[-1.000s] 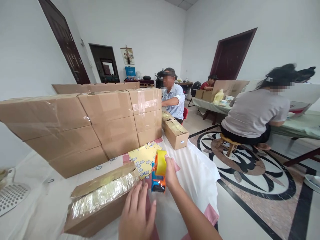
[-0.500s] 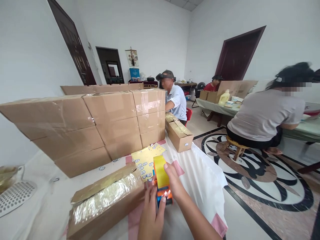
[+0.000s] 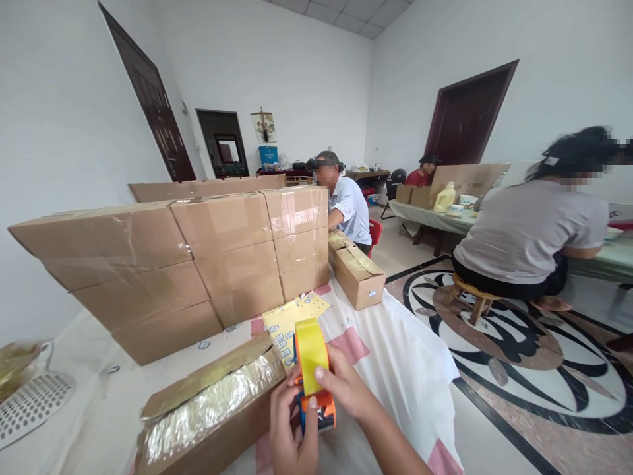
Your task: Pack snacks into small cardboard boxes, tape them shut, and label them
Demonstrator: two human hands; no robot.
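Observation:
Between my hands is a tape dispenser [image 3: 316,404], orange and blue, carrying a yellow roll of tape [image 3: 311,343]. My left hand [image 3: 291,425] is closed around the dispenser's lower end, its thumb on the near side. My right hand [image 3: 343,382] grips the roll from the right, thumb pressed against the tape's yellow face. Left of my hands lies a long cardboard box [image 3: 212,402]; shiny clear tape runs over its top, and one flap stands slightly raised. The dispenser is held above the tablecloth [image 3: 390,396], apart from the box.
Stacked cardboard boxes [image 3: 237,264] form a wall across the table. Another long box [image 3: 361,280] lies at the right edge. A white perforated plastic piece [image 3: 37,402] is at far left. One person [image 3: 351,208] sits beyond the boxes, another [image 3: 529,218] on a stool at right.
The tape dispenser and both hands have shifted slightly left and lower in view. My right thumb has moved down the roll's face. The camera has tilted up a little.

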